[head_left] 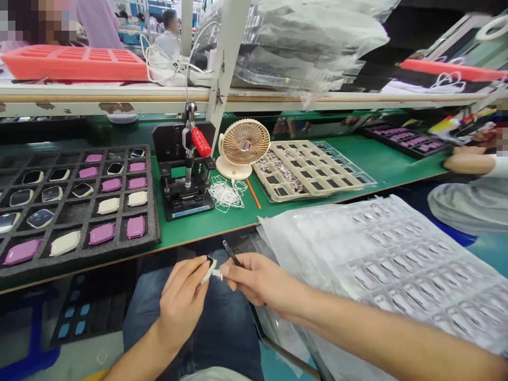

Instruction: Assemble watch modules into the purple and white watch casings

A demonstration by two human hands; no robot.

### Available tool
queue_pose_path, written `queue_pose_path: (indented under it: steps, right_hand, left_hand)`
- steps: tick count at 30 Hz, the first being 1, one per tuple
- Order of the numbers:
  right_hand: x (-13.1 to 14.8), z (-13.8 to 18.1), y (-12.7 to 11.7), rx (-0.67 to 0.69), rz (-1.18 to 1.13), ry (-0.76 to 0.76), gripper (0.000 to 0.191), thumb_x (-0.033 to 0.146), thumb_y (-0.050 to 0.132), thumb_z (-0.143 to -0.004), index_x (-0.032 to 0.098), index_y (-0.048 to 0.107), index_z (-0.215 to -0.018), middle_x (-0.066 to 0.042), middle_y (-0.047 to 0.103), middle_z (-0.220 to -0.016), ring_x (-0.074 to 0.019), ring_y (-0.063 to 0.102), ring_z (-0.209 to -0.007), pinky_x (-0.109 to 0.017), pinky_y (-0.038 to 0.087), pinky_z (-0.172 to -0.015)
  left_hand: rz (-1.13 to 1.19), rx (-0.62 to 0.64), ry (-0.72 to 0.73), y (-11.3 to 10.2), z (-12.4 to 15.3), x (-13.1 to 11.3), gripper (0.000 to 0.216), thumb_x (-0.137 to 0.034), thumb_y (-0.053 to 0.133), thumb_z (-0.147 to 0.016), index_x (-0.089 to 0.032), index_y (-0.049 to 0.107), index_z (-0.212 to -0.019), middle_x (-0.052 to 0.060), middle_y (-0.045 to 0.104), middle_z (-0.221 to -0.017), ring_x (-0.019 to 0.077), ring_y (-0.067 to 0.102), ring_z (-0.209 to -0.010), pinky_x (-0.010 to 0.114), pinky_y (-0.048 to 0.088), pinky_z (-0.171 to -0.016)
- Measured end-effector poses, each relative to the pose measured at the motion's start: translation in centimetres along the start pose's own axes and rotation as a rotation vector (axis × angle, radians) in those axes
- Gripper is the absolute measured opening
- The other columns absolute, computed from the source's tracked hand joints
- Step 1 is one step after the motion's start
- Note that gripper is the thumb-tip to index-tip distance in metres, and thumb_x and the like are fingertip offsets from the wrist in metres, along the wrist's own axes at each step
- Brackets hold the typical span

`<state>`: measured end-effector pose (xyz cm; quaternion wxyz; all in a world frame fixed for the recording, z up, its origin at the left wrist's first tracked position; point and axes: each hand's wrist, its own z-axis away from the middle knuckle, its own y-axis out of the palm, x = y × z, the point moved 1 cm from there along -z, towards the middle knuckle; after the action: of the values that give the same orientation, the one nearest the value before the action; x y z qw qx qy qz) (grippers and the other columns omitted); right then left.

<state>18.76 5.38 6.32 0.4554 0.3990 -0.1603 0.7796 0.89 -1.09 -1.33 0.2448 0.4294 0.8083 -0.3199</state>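
Note:
Over my lap, my left hand (183, 292) pinches a cream smartwatch case (207, 272) tilted on edge, its dark face partly covered by my fingers. My right hand (256, 278) is closed around black tweezers (230, 252), which point up and to the left out of the grip. Close to the right fingertips, a small white piece (217, 273) touches or nearly touches the case's edge. Whether the fingers pinch that piece is too small to tell.
On the green bench are a black foam tray (155, 219) of watch cases, a toggle press (186, 180) with a red handle, a fan (244, 148), a tangled white cable (226, 194) and a beige parts tray (273, 197). Bagged plastic trays (317, 227) lie at right, near a co-worker's arm (472, 161).

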Motion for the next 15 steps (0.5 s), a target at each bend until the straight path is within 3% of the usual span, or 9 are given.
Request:
queue_pose_path:
  steps: [3, 15]
  right_hand:
    - [-0.3, -0.5, 0.2, -0.005, -0.024, 0.003, 0.044, 0.058, 0.075, -0.082, 0.021, 0.056, -0.069, 0.013, 0.028, -0.043, -0.0048, 0.015, -0.040, -0.023, 0.010, -0.041]
    - [-1.6, -1.1, 0.7, -0.129, -0.001, -0.060, 0.045, 0.061, 0.070, -0.087, 0.021, 0.058, -0.068, 0.011, 0.030, -0.045, -0.0068, 0.020, -0.041, -0.024, 0.014, -0.042]
  left_hand:
    - [-0.086, 0.010, 0.099, 0.0, 0.2, 0.2, 0.046, 0.008, 0.069, -0.087, -0.017, 0.075, -0.125, 0.013, 0.079, -0.114, 0.0241, 0.075, -0.104, 0.039, 0.065, -0.089]
    - [-0.209, -0.002, 0.140, 1.1, 0.1, 0.5, 0.043, 0.011, 0.073, -0.084, -0.011, 0.072, -0.121, 0.015, 0.076, -0.113, 0.0236, 0.071, -0.102, 0.038, 0.061, -0.090]
